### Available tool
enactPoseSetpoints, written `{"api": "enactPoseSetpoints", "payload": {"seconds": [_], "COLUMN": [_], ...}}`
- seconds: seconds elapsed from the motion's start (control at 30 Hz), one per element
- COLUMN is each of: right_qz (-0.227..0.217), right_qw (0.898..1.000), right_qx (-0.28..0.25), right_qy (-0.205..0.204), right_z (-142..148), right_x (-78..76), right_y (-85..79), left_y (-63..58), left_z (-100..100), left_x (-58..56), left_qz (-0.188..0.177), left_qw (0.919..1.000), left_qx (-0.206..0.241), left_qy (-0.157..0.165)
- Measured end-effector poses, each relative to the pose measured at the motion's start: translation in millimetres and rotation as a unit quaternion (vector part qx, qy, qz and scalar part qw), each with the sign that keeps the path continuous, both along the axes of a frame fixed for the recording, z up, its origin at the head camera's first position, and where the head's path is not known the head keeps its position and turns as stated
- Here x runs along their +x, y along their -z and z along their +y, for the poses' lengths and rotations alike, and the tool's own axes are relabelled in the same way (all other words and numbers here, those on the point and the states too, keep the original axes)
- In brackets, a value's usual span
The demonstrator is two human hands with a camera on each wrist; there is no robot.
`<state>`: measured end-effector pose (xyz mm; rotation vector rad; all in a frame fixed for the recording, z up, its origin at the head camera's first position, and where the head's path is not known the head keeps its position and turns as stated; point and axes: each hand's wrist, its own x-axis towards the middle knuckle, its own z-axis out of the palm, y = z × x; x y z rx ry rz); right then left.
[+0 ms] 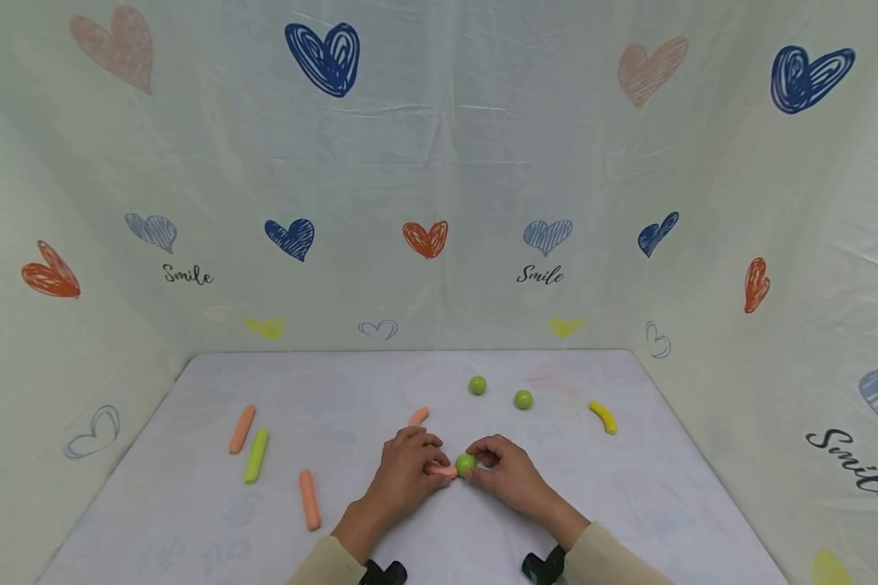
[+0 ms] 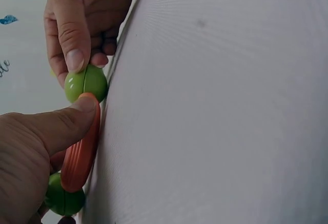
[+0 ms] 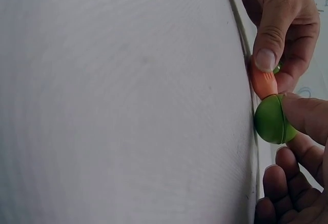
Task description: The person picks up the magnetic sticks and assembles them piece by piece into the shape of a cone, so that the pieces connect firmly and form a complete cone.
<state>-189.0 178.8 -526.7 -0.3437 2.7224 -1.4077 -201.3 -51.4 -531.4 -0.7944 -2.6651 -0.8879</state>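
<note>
In the head view my left hand (image 1: pixel 407 465) pinches a ridged, curved orange stick (image 2: pixel 81 155) between thumb and fingers. One end of the stick touches a green ball (image 1: pixel 466 465), which my right hand (image 1: pixel 508 474) holds between thumb and fingertips. The left wrist view shows a second green ball (image 2: pixel 65 196) at the stick's other end, partly behind the left hand. Each ball has a thin seam around it. Just beyond the left hand on the table lies another orange piece (image 1: pixel 419 417), partly hidden by the fingers.
On the white table (image 1: pixel 556 520), two straight orange sticks (image 1: pixel 242 429) and a light green stick (image 1: pixel 257 457) lie to the left. Farther back are two loose green balls (image 1: pixel 478 385). A yellow curved stick (image 1: pixel 603 418) lies to the right. A heart-printed curtain (image 1: pixel 439 162) surrounds the table.
</note>
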Motion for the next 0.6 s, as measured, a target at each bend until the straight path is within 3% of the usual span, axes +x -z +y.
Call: {"api": "enactPoseSetpoints", "payload": {"seconds": [0.27, 0.4, 0.6], "right_qz": [-0.016, -0.014, 0.037], "right_qw": [0.999, 0.996, 0.984], "right_qx": [-0.019, -0.029, 0.004], "right_qy": [0.025, 0.079, 0.177], "right_z": [10.0, 28.9, 81.2], "right_x": [-1.3, -4.2, -16.4], "right_y": [-4.4, -15.9, -39.1], "left_y": [1.2, 0.2, -2.3], "left_z": [0.9, 1.7, 2.8], "left_x": [-0.3, 0.6, 1.9], "left_qz": [-0.01, -0.017, -0.026], "left_qw": [0.9999, 0.9998, 0.9996], "left_qx": [0.005, -0.013, -0.013], "left_qy": [0.003, -0.005, -0.005]}}
